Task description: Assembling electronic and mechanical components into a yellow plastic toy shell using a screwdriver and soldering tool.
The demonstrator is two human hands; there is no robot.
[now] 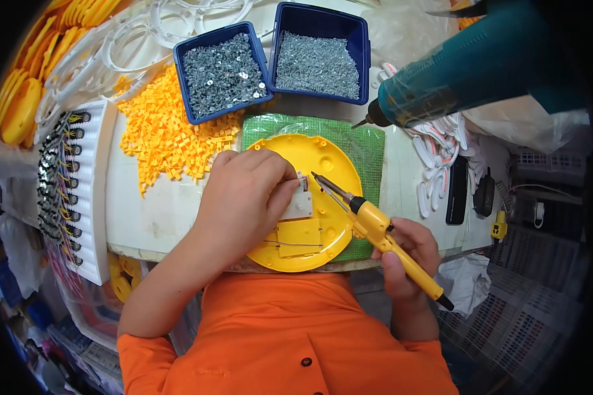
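Observation:
A round yellow plastic shell (339,164) lies on a green woven mat (373,155) at the table's near edge. Inside it sit a small white-grey plate (301,206) and a yellow rectangular piece (299,237) crossed by a thin rod or wire. My left hand (244,187) reaches over the shell's left side, thumb and fingers pinched together at the plate; what they grip is hidden. In my right hand (410,253) is a yellow soldering iron (374,222) with a thin metal tube beside its tip. That tip hovers over or touches the shell near the plate; contact is unclear.
Two blue bins (319,59) of small metal parts stand beyond the shell. A teal power screwdriver (454,72) hangs at upper right. Small yellow pieces (171,128) are heaped left, near a white foam tray (95,191) of wired parts. White parts (435,164) lie right.

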